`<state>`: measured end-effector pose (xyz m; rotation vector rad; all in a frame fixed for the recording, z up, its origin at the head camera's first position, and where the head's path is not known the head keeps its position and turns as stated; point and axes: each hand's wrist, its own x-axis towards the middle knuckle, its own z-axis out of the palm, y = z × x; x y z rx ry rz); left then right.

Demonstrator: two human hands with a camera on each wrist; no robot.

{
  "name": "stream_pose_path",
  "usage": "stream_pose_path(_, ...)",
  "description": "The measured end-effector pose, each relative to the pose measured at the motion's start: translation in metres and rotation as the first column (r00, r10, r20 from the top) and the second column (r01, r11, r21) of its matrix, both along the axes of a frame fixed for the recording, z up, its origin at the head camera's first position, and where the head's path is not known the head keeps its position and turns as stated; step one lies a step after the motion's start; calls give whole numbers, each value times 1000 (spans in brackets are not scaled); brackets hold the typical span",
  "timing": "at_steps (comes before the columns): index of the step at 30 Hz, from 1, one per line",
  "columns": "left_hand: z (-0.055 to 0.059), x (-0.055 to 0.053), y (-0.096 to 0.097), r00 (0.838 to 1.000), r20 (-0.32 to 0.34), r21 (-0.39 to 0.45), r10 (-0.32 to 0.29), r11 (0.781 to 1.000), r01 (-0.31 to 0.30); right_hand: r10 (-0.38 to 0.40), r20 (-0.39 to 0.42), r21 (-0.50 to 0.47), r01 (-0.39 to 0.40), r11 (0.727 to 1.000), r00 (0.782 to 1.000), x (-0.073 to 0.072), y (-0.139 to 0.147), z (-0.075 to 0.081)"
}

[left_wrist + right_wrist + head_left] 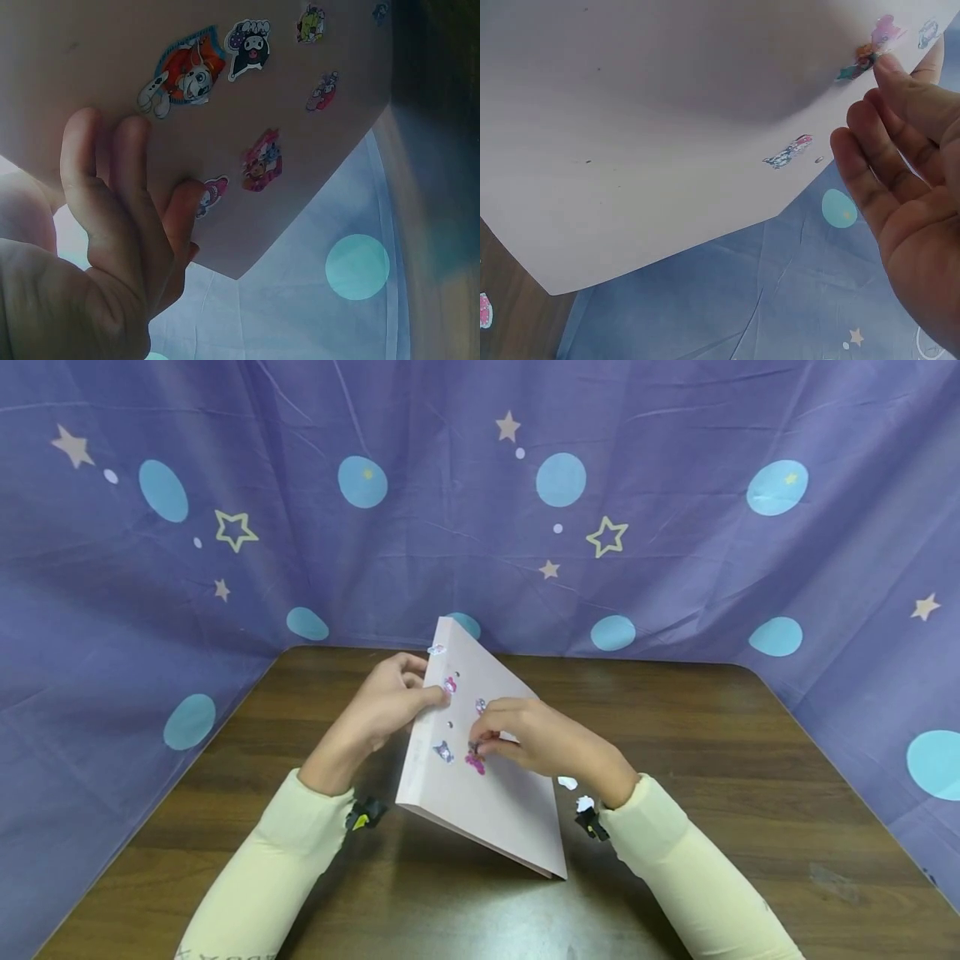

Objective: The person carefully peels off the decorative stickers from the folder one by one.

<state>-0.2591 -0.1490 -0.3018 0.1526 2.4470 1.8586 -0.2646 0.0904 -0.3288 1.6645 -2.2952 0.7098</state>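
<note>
A pale binder (510,818) stands tilted on the table, its spine side raised, with small cartoon stickers on spine and front. My left hand (381,702) grips the spine edge, thumb on the spine and fingers behind. In the left wrist view those fingers lie against the back cover (330,150), which carries several stickers, including an orange dog sticker (196,79). My right hand (543,739) pinches a small colourful sticker (861,64) at the front cover near the spine, just by a pink sticker (476,763). Its fingertips partly hide the pinched sticker.
Small white-edged pieces (567,782) lie on the wooden table (712,793) beside the right wrist; a pink one (484,310) shows in the right wrist view. A clear scrap (834,883) lies at the right. A purple curtain (465,552) hangs behind the table.
</note>
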Motion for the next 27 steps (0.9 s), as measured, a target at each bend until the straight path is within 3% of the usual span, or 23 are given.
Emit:
stream_pose_path(13,1,0,2,1000,-1,1,12,1000,-12,-13,80,62,8,998,997,0,-1,-2)
stream_pose_path(27,1,2,3,1000,-6,-11,16,1000,-16,-19,89,106,9,994,996,1,-1,-3)
